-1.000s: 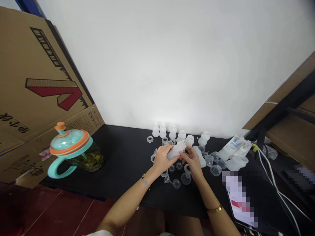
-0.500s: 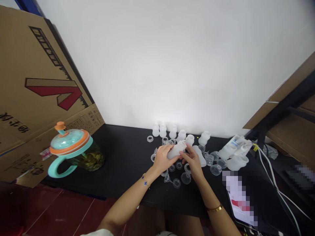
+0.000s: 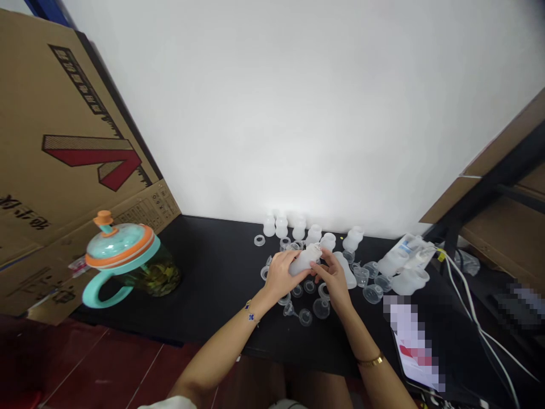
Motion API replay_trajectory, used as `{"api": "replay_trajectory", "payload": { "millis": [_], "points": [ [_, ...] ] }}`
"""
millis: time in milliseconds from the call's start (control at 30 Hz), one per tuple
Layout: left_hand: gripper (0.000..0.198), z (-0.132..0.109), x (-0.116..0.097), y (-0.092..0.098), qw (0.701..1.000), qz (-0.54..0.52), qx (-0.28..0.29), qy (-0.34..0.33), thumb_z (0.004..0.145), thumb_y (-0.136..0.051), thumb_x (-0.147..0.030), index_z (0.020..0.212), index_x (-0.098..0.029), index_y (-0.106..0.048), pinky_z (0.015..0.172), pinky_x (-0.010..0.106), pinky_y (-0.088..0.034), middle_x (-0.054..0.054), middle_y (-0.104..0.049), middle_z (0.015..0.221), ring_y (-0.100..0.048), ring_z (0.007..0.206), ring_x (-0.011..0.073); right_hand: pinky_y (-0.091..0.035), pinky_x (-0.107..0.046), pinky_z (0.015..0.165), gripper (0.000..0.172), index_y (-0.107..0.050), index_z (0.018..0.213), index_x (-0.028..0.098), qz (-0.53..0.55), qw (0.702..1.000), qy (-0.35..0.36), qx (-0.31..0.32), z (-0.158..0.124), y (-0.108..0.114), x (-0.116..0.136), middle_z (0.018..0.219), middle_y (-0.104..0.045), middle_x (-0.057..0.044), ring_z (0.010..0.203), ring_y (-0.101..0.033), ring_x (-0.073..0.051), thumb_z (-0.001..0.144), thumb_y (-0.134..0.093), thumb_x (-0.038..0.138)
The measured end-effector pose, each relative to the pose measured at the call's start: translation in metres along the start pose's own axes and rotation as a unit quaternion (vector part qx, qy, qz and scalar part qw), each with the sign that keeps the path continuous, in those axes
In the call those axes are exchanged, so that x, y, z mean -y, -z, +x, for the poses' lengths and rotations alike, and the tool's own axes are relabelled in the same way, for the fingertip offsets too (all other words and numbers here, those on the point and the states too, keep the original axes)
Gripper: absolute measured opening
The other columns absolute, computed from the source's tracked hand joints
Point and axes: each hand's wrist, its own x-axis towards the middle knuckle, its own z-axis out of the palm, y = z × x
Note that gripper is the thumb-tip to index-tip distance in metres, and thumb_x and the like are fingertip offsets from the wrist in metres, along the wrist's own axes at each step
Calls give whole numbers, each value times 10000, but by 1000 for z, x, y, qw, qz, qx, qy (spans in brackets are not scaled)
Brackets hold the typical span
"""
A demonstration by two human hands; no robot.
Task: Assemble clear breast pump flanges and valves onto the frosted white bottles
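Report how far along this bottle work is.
Looks done: several white bottles stand upright in a row by the wall. In hand: the left hand grips a tilted bottle, and the right hand meets it from the right. Seemingly left: loose clear parts and a ring lie scattered on the black table, and more bottles lie at the right.

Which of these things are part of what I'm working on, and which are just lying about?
In hand: white bottle, held by left hand, right hand touching; clear caps beneath; standing bottles behind.
Lying about: teal-handled jug; cardboard box; white cables.
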Motion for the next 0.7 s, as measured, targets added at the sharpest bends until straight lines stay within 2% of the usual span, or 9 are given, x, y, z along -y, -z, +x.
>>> {"api": "replay_trajectory", "payload": {
  "millis": [433,700],
  "points": [
    [400,0,-1,1,1000,4,6,3,817,-727,-449,1128,-219,-627,883,436,-522,85,-722,1063,-681,973,274,-432,-237,426,495,-605,1106,266,-3,1000,7,5,1,1,0,1173,-628,-51,618,-608,-124,690,-850,373],
    [390,0,-4,2,1000,-4,1,-5,818,-727,-461,1102,-208,-642,866,424,-526,89,-726,1048,-683,969,273,-445,-245,431,691,-594,1322,292,4,999,-30,23,0,-1,4,1307,-602,-70,661,-614,-145,687,-840,415]
  ]
}}
